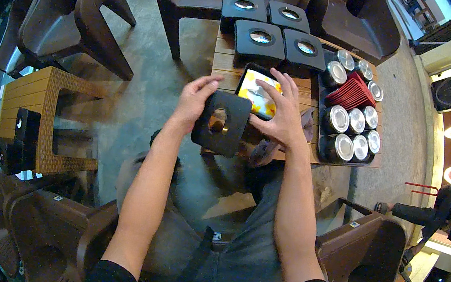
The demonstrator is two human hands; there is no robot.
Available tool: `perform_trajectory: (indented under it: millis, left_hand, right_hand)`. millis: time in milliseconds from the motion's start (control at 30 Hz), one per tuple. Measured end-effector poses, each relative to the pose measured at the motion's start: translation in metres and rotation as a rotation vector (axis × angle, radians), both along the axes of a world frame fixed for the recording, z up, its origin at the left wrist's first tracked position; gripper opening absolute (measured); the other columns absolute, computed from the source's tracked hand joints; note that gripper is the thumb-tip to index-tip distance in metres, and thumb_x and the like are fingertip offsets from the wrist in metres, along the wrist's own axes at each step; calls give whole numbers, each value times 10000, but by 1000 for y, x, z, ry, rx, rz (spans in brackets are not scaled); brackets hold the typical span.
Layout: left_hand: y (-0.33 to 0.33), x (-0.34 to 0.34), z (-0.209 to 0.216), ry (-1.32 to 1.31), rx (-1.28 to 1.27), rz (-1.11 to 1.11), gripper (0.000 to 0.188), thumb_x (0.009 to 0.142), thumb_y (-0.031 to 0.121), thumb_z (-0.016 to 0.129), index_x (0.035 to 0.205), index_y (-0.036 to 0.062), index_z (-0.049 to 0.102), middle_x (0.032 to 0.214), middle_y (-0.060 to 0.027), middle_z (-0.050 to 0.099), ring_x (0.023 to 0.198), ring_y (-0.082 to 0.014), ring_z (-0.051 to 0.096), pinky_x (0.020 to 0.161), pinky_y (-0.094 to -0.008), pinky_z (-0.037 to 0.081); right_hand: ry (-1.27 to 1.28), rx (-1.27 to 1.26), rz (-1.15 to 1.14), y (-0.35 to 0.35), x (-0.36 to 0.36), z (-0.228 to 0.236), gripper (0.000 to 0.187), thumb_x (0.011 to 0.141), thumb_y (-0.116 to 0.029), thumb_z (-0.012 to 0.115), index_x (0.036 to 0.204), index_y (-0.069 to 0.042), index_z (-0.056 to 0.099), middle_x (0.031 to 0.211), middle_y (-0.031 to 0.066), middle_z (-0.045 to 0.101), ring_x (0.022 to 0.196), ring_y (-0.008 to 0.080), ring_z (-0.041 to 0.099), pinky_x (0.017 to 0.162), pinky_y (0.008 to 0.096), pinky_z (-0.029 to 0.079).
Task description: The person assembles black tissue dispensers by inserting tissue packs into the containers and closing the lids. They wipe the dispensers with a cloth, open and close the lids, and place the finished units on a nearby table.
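Observation:
My left hand [193, 101] grips the left edge of a black tissue box cover [230, 139] with an oval opening, tilted at the table's near edge. Some of its fingers are hidden behind the cover. Just beyond lies a yellow-and-white patterned packet [250, 91] in a dark open box base [242, 80]. My right hand [287, 112] is spread over the packet's right side, its index finger on the packet. The right thumb reaches toward the cover's upper right corner. Dark cloth [263, 152] lies beneath my right wrist.
Several closed black tissue boxes [259, 47] stand at the back of the slatted table [223, 54]. On the right, a black tray [322, 105] carries silver-lidded jars [339, 118] and a red ribbed item [353, 92]. Brown plastic chairs [60, 25] surround me; another table [28, 90] is left. Someone's leg [417, 213] shows far right.

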State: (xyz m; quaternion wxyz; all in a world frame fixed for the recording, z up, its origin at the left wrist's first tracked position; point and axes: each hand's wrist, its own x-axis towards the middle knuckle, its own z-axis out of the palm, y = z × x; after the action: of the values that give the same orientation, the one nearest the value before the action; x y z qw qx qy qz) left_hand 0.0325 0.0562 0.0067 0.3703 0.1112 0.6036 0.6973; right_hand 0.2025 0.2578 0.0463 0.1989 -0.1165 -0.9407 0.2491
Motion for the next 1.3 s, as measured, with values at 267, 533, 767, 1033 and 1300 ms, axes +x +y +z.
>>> perform_trajectory:
  millis: [267,533,767,1033,1300]
  left_hand:
    - [-25,-42,0,-237,386,412,359,1081,247,725,1376,42,713,1227,-71,757,1090,-183,739,946,-376,621]
    - [-26,-34,8,-244,442,437,229,939,110,819,1078,166,646,1046,-4,720,884,-140,706,769,-284,598]
    - [4,9,23,-140,347,115,424,943,71,844,1259,129,568,1112,-44,750,894,-130,754,658,-283,606]
    - [-1,3,27,182,11,-1,363,979,153,843,1289,39,691,743,21,719,665,-52,634,578,-231,464]
    - [-1,6,14,366,-2,17,287,972,129,844,1225,29,754,713,65,650,638,-22,578,578,-224,451]
  right_hand:
    - [220,-323,42,-2,-6,2,793,771,-288,813,1510,-72,620,1498,189,600,1433,389,532,1243,493,390]
    - [254,-457,-153,-8,-7,15,871,779,-319,916,1537,-63,572,1433,163,620,1262,324,621,1022,426,520]
    - [286,-144,7,-30,-15,31,1276,610,-367,1028,1680,-83,394,1759,183,306,1571,388,393,1273,515,381]
    - [47,-148,-9,-5,4,29,1312,462,-455,1067,1629,-225,515,1525,187,486,1420,445,448,1218,561,413]
    - [-40,-214,-1,-1,7,19,1425,408,-469,1088,1664,-211,466,1574,165,448,1450,439,428,1258,561,400]
